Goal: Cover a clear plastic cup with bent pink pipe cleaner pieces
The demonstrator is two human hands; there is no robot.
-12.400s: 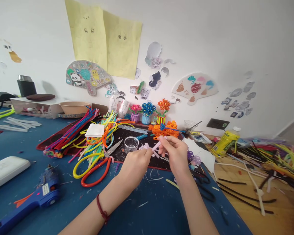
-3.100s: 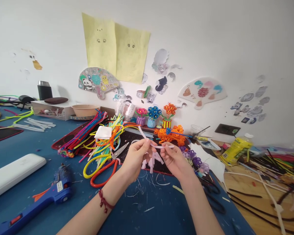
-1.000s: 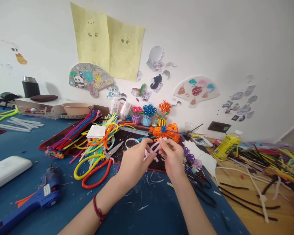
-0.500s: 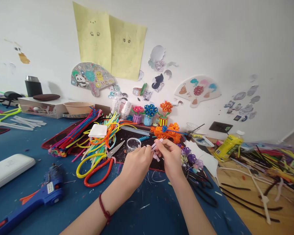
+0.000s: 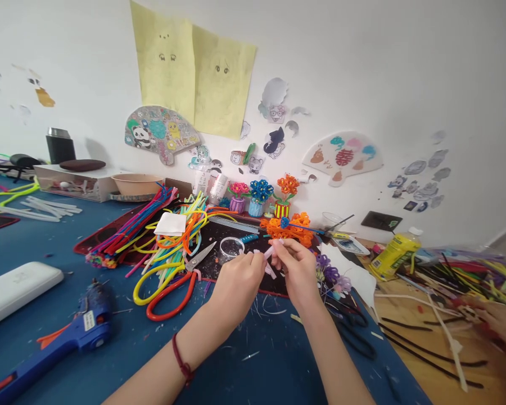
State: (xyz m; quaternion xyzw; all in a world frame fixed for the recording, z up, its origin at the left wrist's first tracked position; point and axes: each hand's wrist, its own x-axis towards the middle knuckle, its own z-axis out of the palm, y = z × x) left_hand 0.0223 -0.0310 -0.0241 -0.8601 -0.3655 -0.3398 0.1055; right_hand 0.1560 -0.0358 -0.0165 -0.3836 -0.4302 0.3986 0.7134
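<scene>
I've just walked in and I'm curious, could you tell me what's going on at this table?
A person's left hand and right hand are pinching a pale pink pipe cleaner above a black mat. Red-handled scissors lie to the left, and an orange pipe-cleaner flower sits just beyond the hands. Another person's hand is at the right edge, over a wooden table.
</scene>
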